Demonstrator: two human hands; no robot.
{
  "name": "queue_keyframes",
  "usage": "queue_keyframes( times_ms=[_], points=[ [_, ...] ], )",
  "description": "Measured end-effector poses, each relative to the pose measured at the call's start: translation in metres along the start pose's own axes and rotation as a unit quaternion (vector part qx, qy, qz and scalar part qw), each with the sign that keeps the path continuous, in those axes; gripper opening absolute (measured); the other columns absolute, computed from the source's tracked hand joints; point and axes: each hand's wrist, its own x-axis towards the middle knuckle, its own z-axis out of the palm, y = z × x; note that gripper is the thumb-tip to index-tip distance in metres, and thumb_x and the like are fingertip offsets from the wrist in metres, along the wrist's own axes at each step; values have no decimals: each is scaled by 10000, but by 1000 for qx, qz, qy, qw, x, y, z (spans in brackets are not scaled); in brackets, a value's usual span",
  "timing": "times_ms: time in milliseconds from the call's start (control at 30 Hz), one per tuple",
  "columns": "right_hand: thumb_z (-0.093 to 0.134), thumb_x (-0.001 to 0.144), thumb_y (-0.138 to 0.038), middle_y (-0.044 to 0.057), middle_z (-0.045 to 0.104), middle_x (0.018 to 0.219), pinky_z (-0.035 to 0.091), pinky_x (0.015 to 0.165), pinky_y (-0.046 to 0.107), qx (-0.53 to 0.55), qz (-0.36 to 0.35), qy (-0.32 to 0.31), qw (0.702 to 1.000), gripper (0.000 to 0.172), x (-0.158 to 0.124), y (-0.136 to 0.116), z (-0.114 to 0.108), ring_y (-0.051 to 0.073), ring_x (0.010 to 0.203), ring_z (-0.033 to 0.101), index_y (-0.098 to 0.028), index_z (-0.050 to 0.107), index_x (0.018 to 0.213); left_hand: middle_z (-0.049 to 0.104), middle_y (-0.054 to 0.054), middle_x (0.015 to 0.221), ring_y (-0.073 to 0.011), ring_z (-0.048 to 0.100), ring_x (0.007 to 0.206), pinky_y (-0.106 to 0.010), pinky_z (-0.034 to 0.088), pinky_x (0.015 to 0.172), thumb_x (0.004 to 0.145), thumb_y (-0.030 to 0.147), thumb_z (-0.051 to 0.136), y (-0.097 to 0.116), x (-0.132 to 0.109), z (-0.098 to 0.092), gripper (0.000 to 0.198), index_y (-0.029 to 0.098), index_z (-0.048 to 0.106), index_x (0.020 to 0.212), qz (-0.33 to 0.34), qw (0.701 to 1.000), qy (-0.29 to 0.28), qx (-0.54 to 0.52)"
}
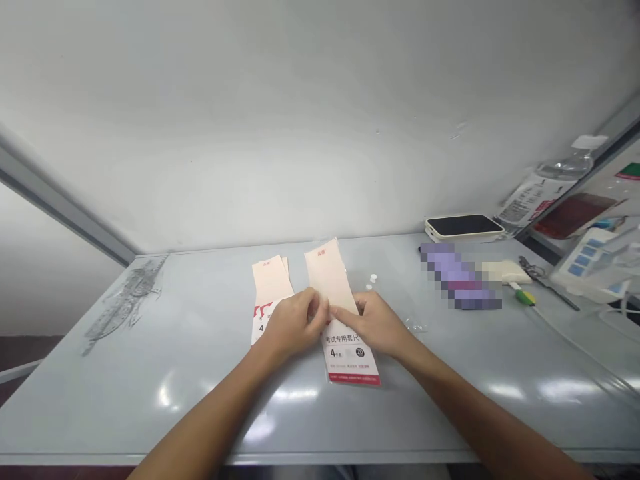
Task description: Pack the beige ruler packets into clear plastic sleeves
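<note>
Though aslant, packet (pixel 336 287) lengthwise, top away.

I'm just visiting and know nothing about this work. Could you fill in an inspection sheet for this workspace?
Surface: grey, glossy table, reflecting light.
Job's things: printed card held at centre; more cards to its left; transparent, marked plastic pieces at far left.
Clutter: small white bits beyond the right hand; phone, purple item (pixelated) and bottle towards the right.
Hands: left hand and right hand both grip the printed card, fingertips close together.
Cables: white cable at right, with a green-and-yellow end.
Surroundings: pale wall behind; no other people seen.
</note>
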Motion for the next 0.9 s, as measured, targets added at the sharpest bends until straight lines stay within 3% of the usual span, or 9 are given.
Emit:
queue_keyframes(
  times_ms=[100,333,567,767,900],
  points=[
    [496,730,-363,11,554,545,319,422,214,-23,-14,3,1000,267,-4,0,4,111,483,487,-143,544,586,552,13,635,-92,447,513,-227,320,508,847,318,314,1,0,-2,249,186,419,664,-3,1000,-8,6],
    [430,750,-368,-24,423,474,244,397,216,-78,-28,50,995,304,-5,1,3,82,433,371,-174,418,516,563,18,705,-101,452,508,-232,305,491,808,380,371,1,0,-12,189,208,446,832,34,994,-95,30],
    [404,758,-345,-44,316,474,196,381,214,-102,-38,43,993,313,-5,5,11,65,422,274,-190,300,507,580,9,737,-139,514,586,-248,312,525,697,257,440,7,-4,-16,178,211,462,868,45,980,-117,152],
    [402,765,-333,-34,392,503,232,400,216,-93,-59,44,993,267,-5,6,15,76,442,323,-185,358,547,575,-26,651,-155,533,557,-244,272,469,810,258,333,13,-7,0,155,184,468,823,-37,967,-72,241],
    [406,759,-349,-25,431,511,246,410,219,-85,-56,64,993,269,-6,2,11,84,452,347,-183,387,549,543,-36,593,-151,510,504,-246,245,452,854,200,256,12,-5,3,236,173,459,737,2,959,-95,266]
  ],
)
